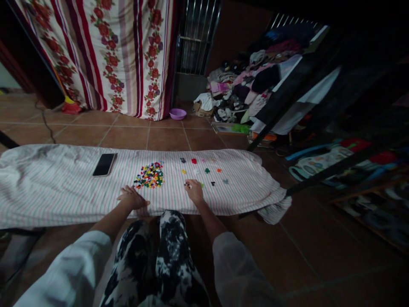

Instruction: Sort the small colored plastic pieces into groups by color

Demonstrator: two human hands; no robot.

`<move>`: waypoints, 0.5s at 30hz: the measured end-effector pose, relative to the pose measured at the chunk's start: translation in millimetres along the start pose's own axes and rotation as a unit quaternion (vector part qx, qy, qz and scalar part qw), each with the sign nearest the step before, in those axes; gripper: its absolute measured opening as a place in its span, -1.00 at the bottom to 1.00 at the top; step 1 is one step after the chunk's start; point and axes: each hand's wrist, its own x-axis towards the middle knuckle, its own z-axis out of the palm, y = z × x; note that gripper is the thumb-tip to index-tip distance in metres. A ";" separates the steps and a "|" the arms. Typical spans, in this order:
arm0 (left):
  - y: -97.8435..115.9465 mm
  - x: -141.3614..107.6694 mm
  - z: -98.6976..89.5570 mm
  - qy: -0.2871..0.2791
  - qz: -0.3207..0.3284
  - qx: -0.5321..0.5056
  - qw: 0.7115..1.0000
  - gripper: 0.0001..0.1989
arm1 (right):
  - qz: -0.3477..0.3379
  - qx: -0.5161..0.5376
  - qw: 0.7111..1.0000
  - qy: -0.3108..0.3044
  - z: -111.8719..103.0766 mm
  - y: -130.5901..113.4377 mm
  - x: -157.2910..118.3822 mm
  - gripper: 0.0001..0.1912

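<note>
A mixed heap of small coloured pieces (149,175), perhaps beads, lies on the striped cloth (79,196). My left hand (132,198) rests flat at the cloth's near edge, just below the heap, its fingers spread and holding nothing. To the right, single-colour clusters stand in rough rows, among them a red cluster (194,161), a yellow cluster (183,171), a green cluster (207,170), an orange cluster (219,170) and a black cluster (213,183). My right hand (194,191) is low over the front row, fingertips pinched near a few dark pieces. What it holds is too small to make out.
A phone (105,165) lies on the cloth left of the heap. Beyond are a floral curtain (128,55), a purple basin (177,114) and a red-and-yellow broom (70,105). Piled clothes (246,85) fill the back right. My patterned trouser legs (174,243) are below the edge.
</note>
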 end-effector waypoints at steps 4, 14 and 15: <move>2.7 -8.9 -12.8 -0.057 -0.016 0.002 0.998 0.17 | -0.018 0.009 0.999 0.031 -1.2 -0.6 -2.4 -0.75; 10.2 -6.6 -14.0 -0.067 -0.048 0.013 0.997 0.17 | -0.118 0.030 0.993 -0.012 3.8 -52.9 -2.4 -0.75; 10.7 -6.3 -13.8 -0.068 -0.051 0.013 0.996 0.17 | -0.130 0.033 0.990 -0.038 8.9 -59.8 -3.4 -0.75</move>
